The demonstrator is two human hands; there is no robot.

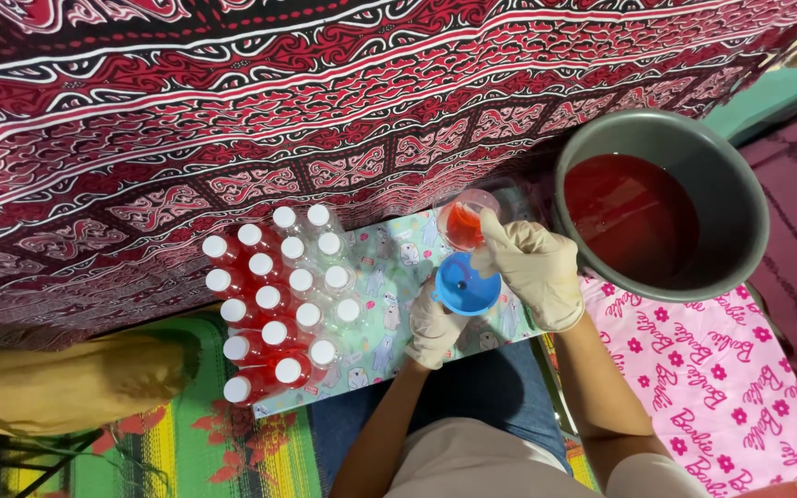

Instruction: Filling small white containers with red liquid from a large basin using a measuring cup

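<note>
Both my hands wear pale gloves. My right hand point(535, 269) grips a small clear cup point(466, 225) holding red liquid, tilted over a blue funnel point(464, 285). My left hand point(435, 329) is wrapped around something under the funnel, which the funnel and glove hide. Both sit above a pale patterned board point(389, 267) on my lap. Just right of the cup stands a grey bucket point(729, 189) part full of red liquid.
Several white-capped bottles point(279, 304) stand in rows on the board's left part, some with red liquid. A red patterned cloth point(232, 111) hangs behind. A pink printed cloth point(721, 387) lies at right, a striped mat point(168, 452) and a yellow cloth point(66, 383) at left.
</note>
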